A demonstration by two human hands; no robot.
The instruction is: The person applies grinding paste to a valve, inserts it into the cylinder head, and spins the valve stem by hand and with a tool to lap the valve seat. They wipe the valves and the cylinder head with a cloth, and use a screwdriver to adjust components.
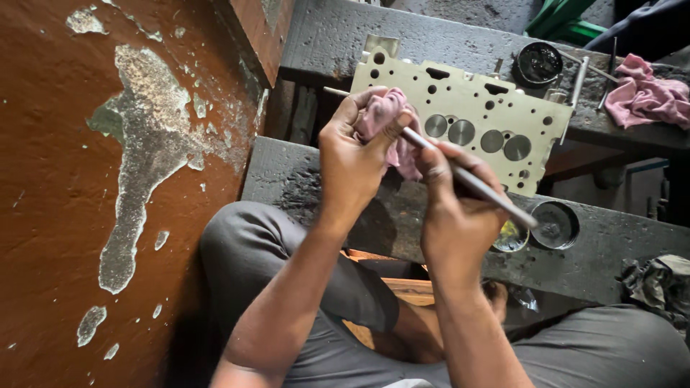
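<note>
Valve stem (467, 179) and pink rag (384, 118) in hands (402, 183)

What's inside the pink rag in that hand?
A metal rod runs into the pink rag bunched in the left hand; the right hand holds the shaft. The rod's wrapped end is hidden.

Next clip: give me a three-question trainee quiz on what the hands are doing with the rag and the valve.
1. True or false: the left hand holds a pink rag bunched around one end of the metal valve stem.
2. Which hand grips the stem further along its length?
A. the right hand
B. a co-worker's hand
C. neither hand
3. Fill in: the cylinder head lies across two dark ____ beams.

Key: 1 true. 2 A. 3 wooden; a second pink rag lies on the far beam, and two small round tins sit on the near one.
</note>
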